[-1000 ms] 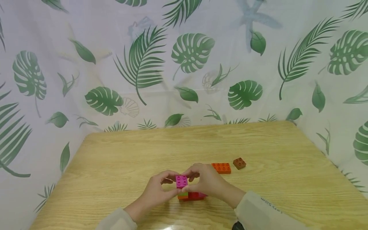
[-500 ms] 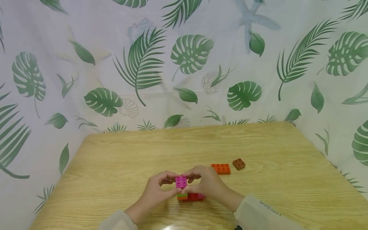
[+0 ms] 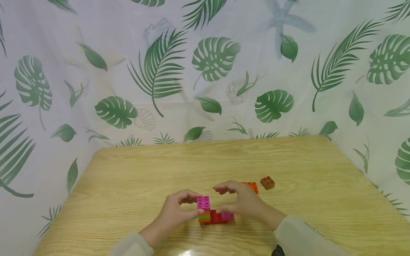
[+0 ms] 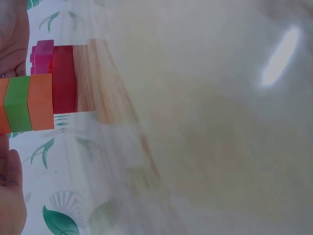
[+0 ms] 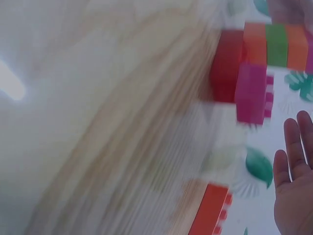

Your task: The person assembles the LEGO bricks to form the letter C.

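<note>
A small toy-brick tower has a pink brick (image 3: 203, 202) on top, with orange, green (image 3: 204, 216) and orange bricks below it. It rises from the left end of a flat red brick (image 3: 216, 217), and a second pink brick (image 3: 228, 216) sits on the red one's right end. My left hand (image 3: 174, 212) holds the tower near its top, thumb in front and fingers behind. Just right of the tower, my right hand (image 3: 245, 203) has its fingers spread apart with nothing in them; the right wrist view shows those fingers (image 5: 296, 147) extended.
Behind my right hand lies an orange brick (image 3: 251, 186), partly covered by it. A small brown brick (image 3: 267, 182) is farther right. The wooden table (image 3: 144, 170) meets a leaf-patterned cloth (image 3: 173, 124) at the back and sides.
My right hand has let go of the tower and moved right, its fingers opening. More of the red brick and the second pink brick shows. The left hand keeps its hold.
</note>
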{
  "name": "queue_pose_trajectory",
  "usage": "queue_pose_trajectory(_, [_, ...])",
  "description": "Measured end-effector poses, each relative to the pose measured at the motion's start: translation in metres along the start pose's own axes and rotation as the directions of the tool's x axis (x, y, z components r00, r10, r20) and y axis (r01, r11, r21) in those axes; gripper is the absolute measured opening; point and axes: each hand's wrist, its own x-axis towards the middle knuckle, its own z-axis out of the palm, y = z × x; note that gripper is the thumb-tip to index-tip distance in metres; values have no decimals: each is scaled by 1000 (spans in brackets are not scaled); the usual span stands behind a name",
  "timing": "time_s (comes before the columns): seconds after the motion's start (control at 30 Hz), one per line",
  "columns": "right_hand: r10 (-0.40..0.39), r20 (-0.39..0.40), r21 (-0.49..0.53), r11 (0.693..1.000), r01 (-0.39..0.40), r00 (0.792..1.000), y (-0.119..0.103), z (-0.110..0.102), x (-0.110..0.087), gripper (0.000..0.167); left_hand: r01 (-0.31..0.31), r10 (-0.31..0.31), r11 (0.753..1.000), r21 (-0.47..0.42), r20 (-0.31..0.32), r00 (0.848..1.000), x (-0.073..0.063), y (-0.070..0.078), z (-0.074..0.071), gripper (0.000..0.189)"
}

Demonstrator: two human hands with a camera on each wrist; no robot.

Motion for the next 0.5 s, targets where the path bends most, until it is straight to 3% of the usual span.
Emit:
queue_pose_trajectory(0.23, [28,-43,-30,999,-30,999,24,-19,-5,56,9,-10,1000,27,3,1000,1,0,0,28])
queue_pose_trajectory(0.5, [43,-98,-226,972,-64,994,47,-35,-10,57,-3,3,999,34,5,1000,1,0,0,28])
